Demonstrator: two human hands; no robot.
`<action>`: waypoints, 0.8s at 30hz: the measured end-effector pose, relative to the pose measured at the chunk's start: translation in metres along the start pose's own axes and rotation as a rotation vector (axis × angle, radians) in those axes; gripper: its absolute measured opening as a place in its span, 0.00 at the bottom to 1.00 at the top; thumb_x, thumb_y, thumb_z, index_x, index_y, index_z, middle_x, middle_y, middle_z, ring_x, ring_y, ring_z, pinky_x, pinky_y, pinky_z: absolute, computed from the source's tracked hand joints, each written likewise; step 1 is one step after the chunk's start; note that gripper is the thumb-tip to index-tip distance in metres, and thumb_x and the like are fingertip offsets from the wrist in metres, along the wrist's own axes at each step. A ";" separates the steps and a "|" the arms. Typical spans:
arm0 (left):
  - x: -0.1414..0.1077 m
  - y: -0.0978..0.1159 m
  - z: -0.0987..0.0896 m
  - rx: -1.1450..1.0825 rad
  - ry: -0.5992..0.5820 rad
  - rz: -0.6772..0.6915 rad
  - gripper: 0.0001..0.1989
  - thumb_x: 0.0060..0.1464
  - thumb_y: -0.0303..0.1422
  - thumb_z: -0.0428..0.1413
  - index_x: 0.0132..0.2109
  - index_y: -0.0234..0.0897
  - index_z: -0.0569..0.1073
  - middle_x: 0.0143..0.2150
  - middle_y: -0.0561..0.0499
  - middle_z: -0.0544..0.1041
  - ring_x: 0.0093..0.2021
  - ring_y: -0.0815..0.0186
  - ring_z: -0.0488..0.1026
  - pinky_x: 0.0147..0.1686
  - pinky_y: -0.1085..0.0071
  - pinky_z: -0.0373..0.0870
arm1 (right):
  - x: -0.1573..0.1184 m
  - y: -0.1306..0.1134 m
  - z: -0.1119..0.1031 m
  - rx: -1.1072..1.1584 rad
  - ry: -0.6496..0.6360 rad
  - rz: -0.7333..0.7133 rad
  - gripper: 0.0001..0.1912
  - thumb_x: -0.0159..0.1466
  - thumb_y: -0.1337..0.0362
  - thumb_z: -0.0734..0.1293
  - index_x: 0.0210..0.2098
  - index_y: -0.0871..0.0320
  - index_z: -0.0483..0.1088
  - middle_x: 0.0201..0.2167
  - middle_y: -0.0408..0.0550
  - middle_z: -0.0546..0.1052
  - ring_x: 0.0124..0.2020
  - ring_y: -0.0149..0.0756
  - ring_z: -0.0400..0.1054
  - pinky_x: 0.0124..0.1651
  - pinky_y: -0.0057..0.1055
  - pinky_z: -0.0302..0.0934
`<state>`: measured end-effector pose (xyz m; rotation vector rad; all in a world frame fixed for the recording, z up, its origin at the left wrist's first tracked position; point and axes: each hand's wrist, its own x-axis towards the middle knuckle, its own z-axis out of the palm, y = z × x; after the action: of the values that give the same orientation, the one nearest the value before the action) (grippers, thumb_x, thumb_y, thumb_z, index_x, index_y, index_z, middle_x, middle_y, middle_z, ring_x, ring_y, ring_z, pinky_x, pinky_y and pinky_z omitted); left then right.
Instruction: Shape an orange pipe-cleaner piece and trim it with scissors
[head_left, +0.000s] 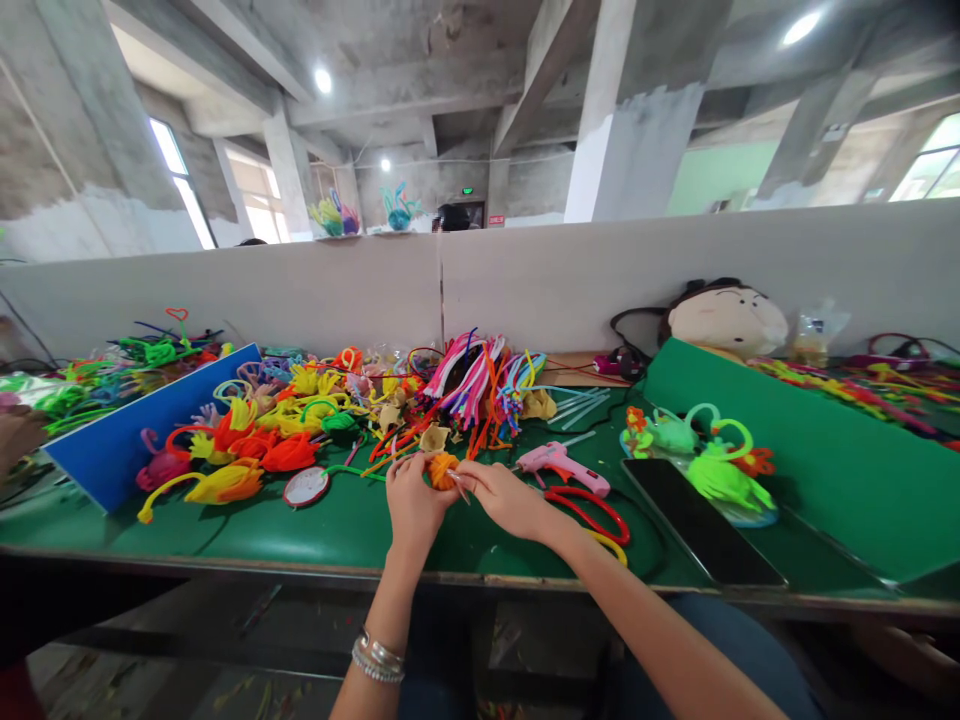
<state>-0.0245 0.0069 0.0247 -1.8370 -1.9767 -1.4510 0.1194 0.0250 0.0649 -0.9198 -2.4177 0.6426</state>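
Glue gun [564,467] lies between right hand [511,497] and phone [699,520], behind probable scissors [623,526].

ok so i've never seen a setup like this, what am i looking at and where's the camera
There's no machine: a person works with two bare hands, and this single picture comes from a camera on their head, looking forward and down. The left hand holds an orange fuzzy piece; the right hand pinches at its side. They're over a green table. To the right lie a pink glue gun and a black phone; to the left, fuzzy bird-like figures; beyond the hands, bundled coloured stems.
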 end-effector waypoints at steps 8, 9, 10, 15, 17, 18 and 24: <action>-0.003 -0.001 -0.001 0.022 0.071 -0.002 0.17 0.38 0.38 0.57 0.38 0.36 0.72 0.35 0.45 0.76 0.39 0.57 0.71 0.44 0.60 0.60 | 0.004 -0.008 0.008 0.166 0.065 -0.004 0.13 0.64 0.62 0.51 0.28 0.58 0.62 0.24 0.41 0.66 0.26 0.28 0.58 0.31 0.25 0.51; -0.003 0.000 -0.002 0.029 0.076 0.013 0.18 0.39 0.37 0.57 0.39 0.36 0.72 0.36 0.45 0.76 0.40 0.57 0.71 0.44 0.60 0.59 | 0.005 -0.008 0.008 0.193 0.073 0.002 0.13 0.64 0.62 0.51 0.28 0.58 0.61 0.24 0.40 0.66 0.26 0.27 0.58 0.31 0.25 0.51; -0.002 0.000 -0.003 0.034 0.076 0.031 0.18 0.39 0.37 0.57 0.41 0.37 0.72 0.37 0.45 0.76 0.40 0.57 0.70 0.44 0.60 0.59 | 0.005 -0.009 0.009 0.217 0.079 0.010 0.13 0.64 0.62 0.51 0.27 0.58 0.60 0.23 0.40 0.65 0.26 0.27 0.57 0.31 0.25 0.51; -0.003 0.003 -0.008 0.052 0.062 0.102 0.19 0.43 0.36 0.56 0.45 0.39 0.71 0.36 0.47 0.76 0.41 0.58 0.70 0.45 0.61 0.58 | 0.006 -0.010 0.010 0.264 0.096 0.031 0.15 0.64 0.60 0.51 0.24 0.58 0.57 0.21 0.38 0.61 0.24 0.26 0.55 0.30 0.24 0.51; -0.003 0.002 -0.008 0.073 0.064 0.115 0.20 0.43 0.36 0.56 0.46 0.39 0.70 0.35 0.47 0.76 0.41 0.59 0.70 0.44 0.61 0.58 | 0.006 -0.010 0.010 0.240 0.098 0.025 0.15 0.64 0.59 0.51 0.24 0.58 0.57 0.21 0.38 0.61 0.24 0.26 0.55 0.29 0.24 0.50; -0.004 0.001 -0.007 0.083 0.066 0.127 0.20 0.43 0.36 0.56 0.47 0.39 0.70 0.35 0.47 0.76 0.40 0.59 0.70 0.44 0.61 0.59 | 0.006 -0.010 0.010 0.222 0.097 0.023 0.15 0.64 0.59 0.51 0.24 0.58 0.58 0.20 0.38 0.62 0.24 0.26 0.55 0.29 0.24 0.50; -0.005 0.000 -0.005 0.091 0.086 0.197 0.23 0.45 0.36 0.55 0.51 0.38 0.67 0.33 0.48 0.76 0.38 0.61 0.71 0.43 0.66 0.61 | 0.002 -0.008 0.006 0.002 0.074 0.032 0.14 0.64 0.62 0.51 0.31 0.58 0.64 0.25 0.43 0.70 0.26 0.29 0.61 0.29 0.25 0.50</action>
<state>-0.0258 0.0005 0.0243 -1.8389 -1.7369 -1.3364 0.1105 0.0197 0.0653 -0.9666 -2.3407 0.6110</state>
